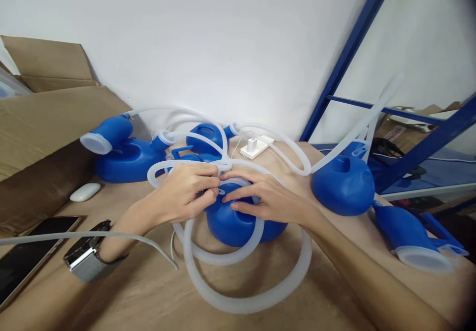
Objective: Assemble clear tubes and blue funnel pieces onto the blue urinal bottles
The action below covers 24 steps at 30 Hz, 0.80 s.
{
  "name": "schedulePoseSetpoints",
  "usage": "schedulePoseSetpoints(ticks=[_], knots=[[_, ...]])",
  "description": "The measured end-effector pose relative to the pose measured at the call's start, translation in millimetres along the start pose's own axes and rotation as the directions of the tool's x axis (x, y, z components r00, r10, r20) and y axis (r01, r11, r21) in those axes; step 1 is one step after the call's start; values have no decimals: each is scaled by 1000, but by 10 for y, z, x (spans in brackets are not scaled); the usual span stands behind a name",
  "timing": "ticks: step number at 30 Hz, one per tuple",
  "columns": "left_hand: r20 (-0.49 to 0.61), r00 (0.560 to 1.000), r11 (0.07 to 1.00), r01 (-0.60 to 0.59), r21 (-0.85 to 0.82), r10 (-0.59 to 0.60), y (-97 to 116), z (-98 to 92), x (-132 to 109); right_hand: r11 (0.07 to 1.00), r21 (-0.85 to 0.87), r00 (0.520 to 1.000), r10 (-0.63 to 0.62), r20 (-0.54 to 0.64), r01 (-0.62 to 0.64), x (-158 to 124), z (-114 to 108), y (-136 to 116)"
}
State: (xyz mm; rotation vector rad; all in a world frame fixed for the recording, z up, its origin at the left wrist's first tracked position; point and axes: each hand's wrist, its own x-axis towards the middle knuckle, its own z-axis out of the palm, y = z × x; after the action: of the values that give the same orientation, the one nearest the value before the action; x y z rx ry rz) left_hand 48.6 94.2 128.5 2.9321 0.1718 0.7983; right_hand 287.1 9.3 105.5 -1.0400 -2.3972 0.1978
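A round blue plastic container (232, 224) sits at the table's centre with a white corrugated hose (256, 298) looped around it. My left hand (186, 192) is closed in a pinch on the hose end at the container's top opening. My right hand (266, 197) rests on the container's top, fingers curled against the same hose end. A metal watch (87, 259) is on my left wrist.
More blue containers with hoses lie at the back left (126, 155), back centre (206, 137) and right (344, 184). A white charger block (255, 147), a white mouse (85, 191), a phone (26, 256), cardboard boxes (48, 117) and a blue metal rack (416, 152) surround the brown table (148, 291).
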Motion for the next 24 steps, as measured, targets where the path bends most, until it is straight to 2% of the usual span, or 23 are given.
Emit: schedulePoseSetpoints(ticks=[7, 13, 17, 21, 24], knots=[[-65, 998, 999, -1, -50, -2, -19, 53, -77, 993, 108, 994, 55, -93, -45, -29, 36, 52], [-30, 997, 993, 68, -99, -72, -16, 61, -111, 999, 20, 998, 51, -39, -51, -17, 32, 17], [-53, 993, 989, 96, -115, -102, 15, 61, -98, 999, 16, 999, 49, -17, -49, 11, 4, -18], [-74, 982, 983, 171, -62, -175, 55, 67, -68, 999, -35, 998, 41, 42, -40, 22, -15, -48], [-73, 980, 982, 181, -50, -184, 65, 61, -59, 999, 14, 999, 50, 21, -50, 4, -5, -44]])
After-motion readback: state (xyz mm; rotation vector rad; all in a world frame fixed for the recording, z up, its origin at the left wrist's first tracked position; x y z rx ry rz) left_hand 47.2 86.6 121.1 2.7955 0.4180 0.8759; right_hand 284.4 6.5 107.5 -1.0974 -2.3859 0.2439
